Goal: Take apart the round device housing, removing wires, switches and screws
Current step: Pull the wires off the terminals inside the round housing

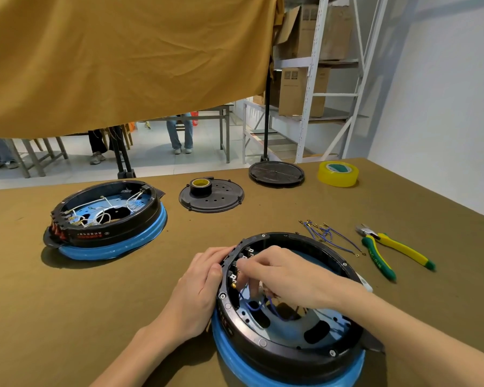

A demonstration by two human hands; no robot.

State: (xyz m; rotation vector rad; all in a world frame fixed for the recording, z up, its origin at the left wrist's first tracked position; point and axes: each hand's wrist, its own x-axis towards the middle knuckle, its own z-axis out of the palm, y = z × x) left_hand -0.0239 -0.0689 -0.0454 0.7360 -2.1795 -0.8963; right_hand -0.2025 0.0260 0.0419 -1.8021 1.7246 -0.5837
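Note:
A round black housing (291, 350) on a blue base lies open in front of me, with blue wires (259, 305) and a row of switches (236, 263) along its left inner wall. My left hand (201, 289) grips the housing's left outer wall, fingers curled over the rim. Inside the housing, my right hand (280, 277) reaches in from the right; its fingertips pinch at the wires by the switch terminals. What exactly they hold is hidden by the fingers.
A second housing (106, 219) with white wires sits at the left. Two black round covers (211, 199) (276, 173), one carrying a tape roll, lie behind. Yellow tape (338, 173), loose blue wires (327, 233) and green-yellow pliers (389, 250) lie at the right.

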